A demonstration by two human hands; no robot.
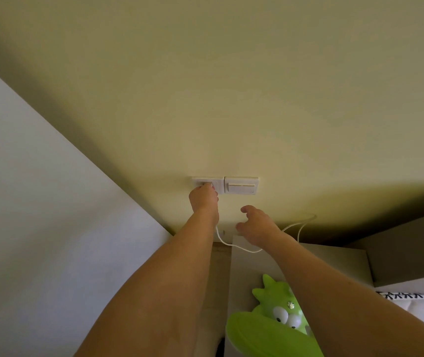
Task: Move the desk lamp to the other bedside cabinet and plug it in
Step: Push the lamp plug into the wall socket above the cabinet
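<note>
The green cartoon-shaped desk lamp (277,320) is seen standing on the pale top of the bedside cabinet (334,258), at the lower edge of the view and partly hidden by the right forearm. Its thin white cord (234,244) is trailed across the back of the cabinet top and up the wall to the left hand (204,198), which is closed around what is taken to be the plug and pressed against the wall socket (207,182); the plug itself is hidden by the fingers. The right hand (256,225) is held loosely open above the cord, touching nothing. The lamp looks to be light moulded plastic, smooth and perhaps slippery, so it would best be taken by its body rather than its cord. The cord is judged limp and easily snagged; the plug should be gripped by its housing. A light switch (241,186) is set just beside the socket on the yellowish wall, a white surface is seen at left, and bedding (416,302) at right.
</note>
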